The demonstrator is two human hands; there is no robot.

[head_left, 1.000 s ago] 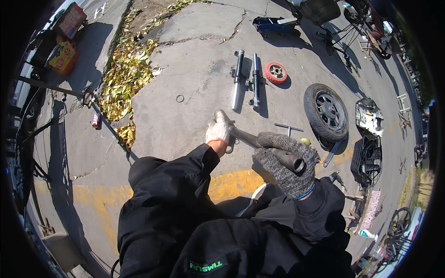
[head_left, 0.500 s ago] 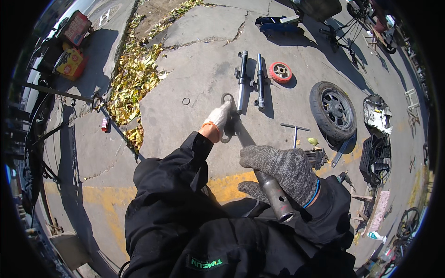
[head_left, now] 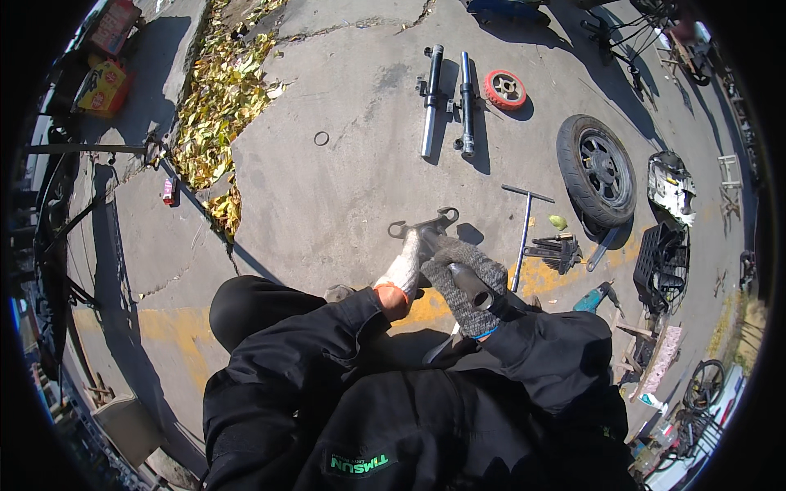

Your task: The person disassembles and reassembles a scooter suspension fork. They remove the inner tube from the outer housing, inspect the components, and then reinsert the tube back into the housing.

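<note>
My left hand (head_left: 403,272), in a white glove with an orange cuff, grips a dark metal fork clamp (head_left: 417,226) with two ringed ends, just below the bracket. My right hand (head_left: 467,290), in a grey knit glove, is closed around the clamp's steering tube (head_left: 475,293), whose hollow end points back toward me. Beyond the hands, two black-and-silver fork legs (head_left: 428,123) lie side by side on the concrete, with a small red wheel (head_left: 506,90) next to them and a thin ring (head_left: 322,139) to their left.
At the right lie a large tyred wheel (head_left: 577,168), a T-handle wrench (head_left: 526,200), tools (head_left: 558,252), a drill (head_left: 594,297), a white housing (head_left: 670,184) and black frame parts (head_left: 655,266). Fallen leaves (head_left: 217,110), a bar (head_left: 98,149) and containers (head_left: 106,86) are at the left.
The clamp has turned, its bracket now crosswise with both rings at the far side. My hands have come closer together, my right hand moving leftward, and the ground view has shifted.
</note>
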